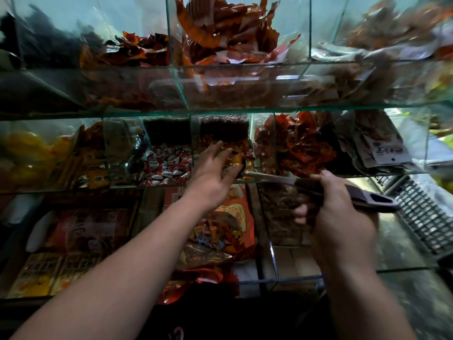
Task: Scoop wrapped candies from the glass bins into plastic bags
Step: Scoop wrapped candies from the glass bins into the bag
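Observation:
Glass bins stand in tiers in front of me. My left hand (215, 171) reaches into the middle bin (221, 184) of the second tier, its fingers spread over red and gold wrapped candies (236, 155). My right hand (335, 212) grips the dark handle of a scoop (367, 197), held level at the front edge of the same tier. The scoop's front end points left toward that bin, blurred by motion. No plastic bag shows clearly.
A bin of red and white wrapped candies (169, 165) sits left of the middle bin, one of red packets (301, 148) to its right. Upper bins hold orange packets (220, 28). Lower bins hold big snack bags (228, 231). A grey plastic basket (421, 212) stands at right.

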